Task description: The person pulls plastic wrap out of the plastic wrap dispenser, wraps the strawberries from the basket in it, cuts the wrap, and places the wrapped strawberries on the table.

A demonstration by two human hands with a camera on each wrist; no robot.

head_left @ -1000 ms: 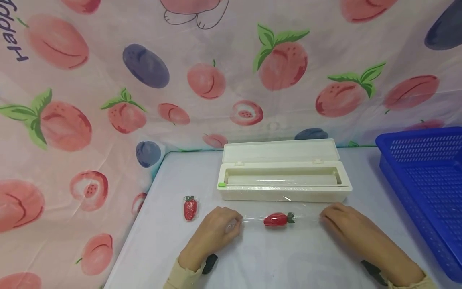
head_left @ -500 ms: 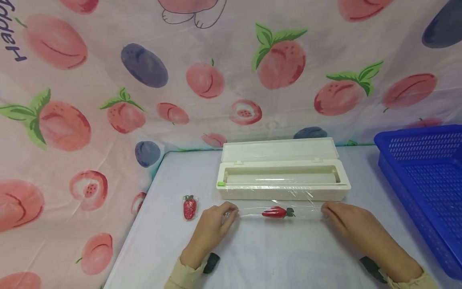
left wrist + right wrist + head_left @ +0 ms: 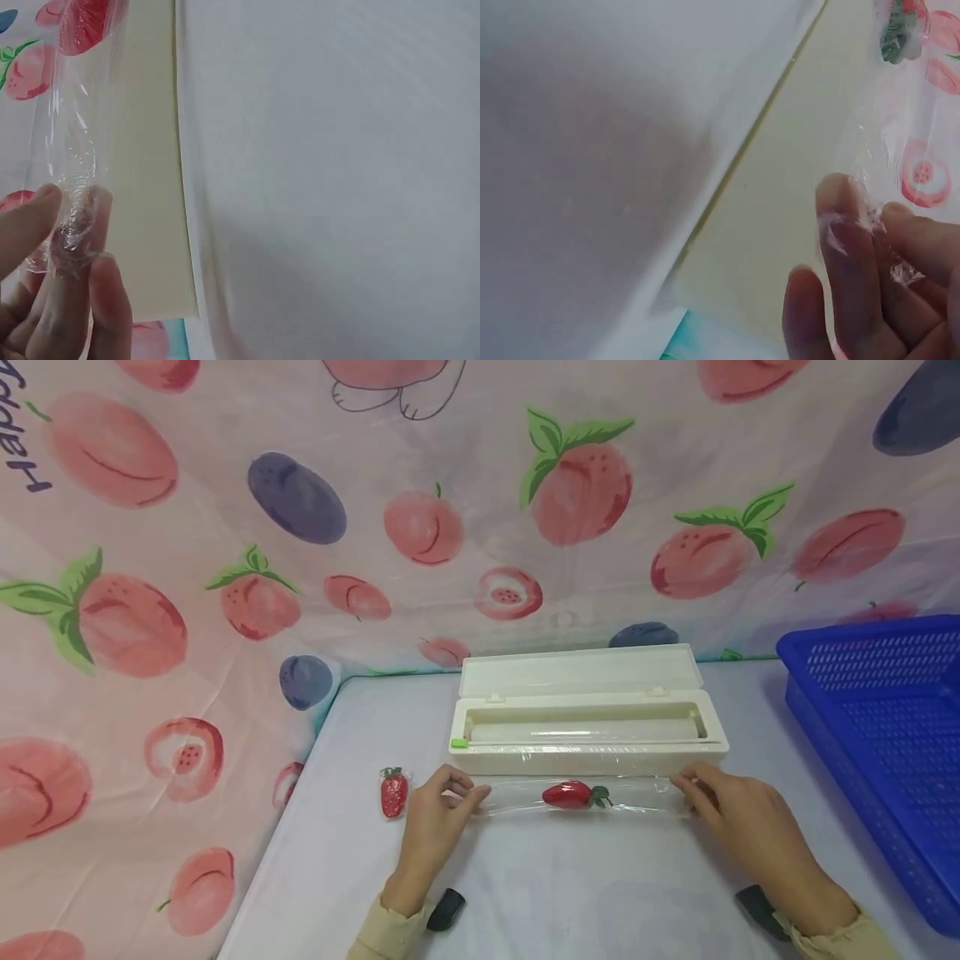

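Observation:
A red strawberry (image 3: 567, 794) lies rolled inside a strip of clear cling film (image 3: 637, 795), just in front of the cream film dispenser box (image 3: 588, 762). My left hand (image 3: 441, 799) pinches the film's left end (image 3: 73, 225). At the film's right end (image 3: 870, 217), my right hand (image 3: 712, 793) pinches it too. The film is stretched between the two hands. In the left wrist view the strawberry (image 3: 84, 22) shows through the film at the top. A second strawberry (image 3: 393, 791), also wrapped in film, lies on the table left of my left hand.
The dispenser box stands with its lid (image 3: 581, 670) open and the film roll (image 3: 585, 732) inside. A blue plastic basket (image 3: 885, 735) sits at the right edge. The white table (image 3: 570, 893) is backed by a fruit-print cloth (image 3: 225, 527).
Both hands have moved away from me toward the dispenser, rolling the film-wrapped strawberry with them. The film roll around the strawberry looks thicker.

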